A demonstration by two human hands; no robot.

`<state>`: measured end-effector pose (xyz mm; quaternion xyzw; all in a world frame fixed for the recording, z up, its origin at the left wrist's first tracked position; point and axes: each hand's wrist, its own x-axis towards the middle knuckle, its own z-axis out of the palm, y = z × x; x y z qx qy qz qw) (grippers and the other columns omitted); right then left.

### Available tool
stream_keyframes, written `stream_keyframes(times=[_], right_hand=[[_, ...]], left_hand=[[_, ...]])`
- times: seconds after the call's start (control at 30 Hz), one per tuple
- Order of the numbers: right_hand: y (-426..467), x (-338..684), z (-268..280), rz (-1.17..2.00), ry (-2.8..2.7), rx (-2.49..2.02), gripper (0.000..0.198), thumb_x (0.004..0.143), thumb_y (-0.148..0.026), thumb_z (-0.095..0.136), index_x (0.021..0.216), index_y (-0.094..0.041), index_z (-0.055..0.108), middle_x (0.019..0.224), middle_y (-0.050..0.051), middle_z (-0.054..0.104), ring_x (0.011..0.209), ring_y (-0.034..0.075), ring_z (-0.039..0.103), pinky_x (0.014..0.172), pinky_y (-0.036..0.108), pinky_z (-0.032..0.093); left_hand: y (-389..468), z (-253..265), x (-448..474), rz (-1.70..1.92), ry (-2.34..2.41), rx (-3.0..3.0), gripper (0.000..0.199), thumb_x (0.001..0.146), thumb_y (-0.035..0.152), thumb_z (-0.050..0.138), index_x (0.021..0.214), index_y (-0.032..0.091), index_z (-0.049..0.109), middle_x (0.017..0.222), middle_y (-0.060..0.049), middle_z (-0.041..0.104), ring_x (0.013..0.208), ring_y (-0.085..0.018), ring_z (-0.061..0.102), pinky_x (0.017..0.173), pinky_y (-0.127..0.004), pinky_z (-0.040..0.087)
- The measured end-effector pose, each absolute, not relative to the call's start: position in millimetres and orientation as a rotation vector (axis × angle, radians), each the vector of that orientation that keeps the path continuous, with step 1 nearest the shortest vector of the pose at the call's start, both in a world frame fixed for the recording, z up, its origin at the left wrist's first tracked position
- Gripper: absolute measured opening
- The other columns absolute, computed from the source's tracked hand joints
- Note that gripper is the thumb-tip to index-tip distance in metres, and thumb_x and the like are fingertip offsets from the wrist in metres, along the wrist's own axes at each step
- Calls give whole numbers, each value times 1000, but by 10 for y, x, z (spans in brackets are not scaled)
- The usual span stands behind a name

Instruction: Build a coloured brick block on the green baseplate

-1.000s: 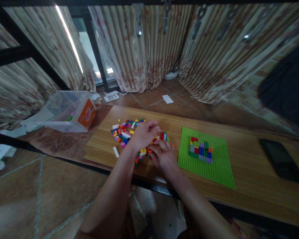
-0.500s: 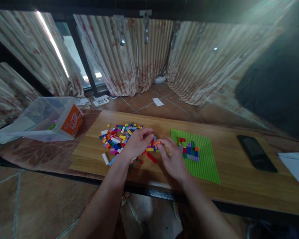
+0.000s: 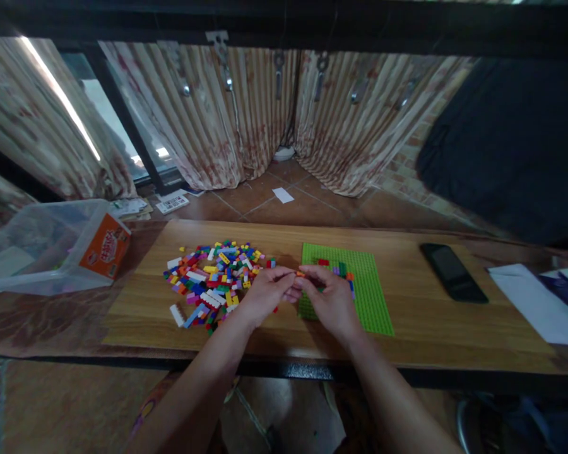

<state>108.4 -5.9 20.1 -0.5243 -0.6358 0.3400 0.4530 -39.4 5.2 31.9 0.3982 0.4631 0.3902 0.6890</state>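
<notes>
A small orange brick [image 3: 300, 273] is pinched in the fingertips of my right hand [image 3: 330, 301], just left of the baseplate's middle. My left hand [image 3: 271, 291] meets it from the other side, fingers closed against the brick, which they partly hide. Below and behind my right hand lies a green studded baseplate [image 3: 370, 290]. Red, green, blue, purple and orange bricks [image 3: 343, 270] are fixed on it, partly covered by the hand. Left of my left hand spreads a pile of loose coloured bricks [image 3: 213, 277].
At the left stands a clear plastic box [image 3: 52, 243] with an orange label. A black phone [image 3: 453, 272] lies on the wooden board [image 3: 421, 340] right of the baseplate, with white paper [image 3: 532, 302] beyond it. Curtains [image 3: 246, 120] hang behind the table.
My hands have come together at the orange brick; the left was apart from it before. Both are now nearer the baseplate, away from the pile. The view has also shifted right.
</notes>
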Motion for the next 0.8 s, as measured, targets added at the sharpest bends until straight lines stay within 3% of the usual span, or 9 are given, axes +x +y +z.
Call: stream_keyframes(times=[0.27, 0.4, 0.63, 0.8], right_hand=[[-109, 1254, 260, 677, -1791, -1334, 20, 85, -26, 59, 103, -22, 67, 96, 5, 71, 85, 18, 66, 80, 34, 52], [-19, 1526, 249, 456, -1812, -1406, 20, 84, -31, 61, 101, -23, 69, 100, 7, 66, 90, 21, 63, 82, 38, 51], [207, 1909, 64, 229, -1771, -1498, 25, 82, -40, 64, 100, -23, 72, 108, 11, 60, 105, 28, 55, 91, 49, 46], [278, 1768, 12, 197, -1888, -1486, 23, 83, -38, 63, 102, -28, 72, 123, 10, 55, 114, 30, 50, 93, 52, 43]], left_hand=[[56, 268, -252, 856, 1052, 907, 20, 79, 31, 67, 85, 13, 66, 68, -2, 68, 55, -9, 61, 54, -19, 47], [55, 210, -171, 847, 1111, 941, 19, 82, 24, 62, 97, 14, 64, 75, -2, 69, 57, -10, 63, 54, -20, 47], [51, 172, -91, 842, 1054, 1006, 53, 81, 17, 55, 133, 10, 46, 69, 1, 63, 49, -7, 53, 50, -20, 42], [82, 162, -36, 787, 999, 994, 69, 77, 15, 54, 143, 10, 35, 64, 4, 60, 45, -6, 47, 47, -19, 36]])
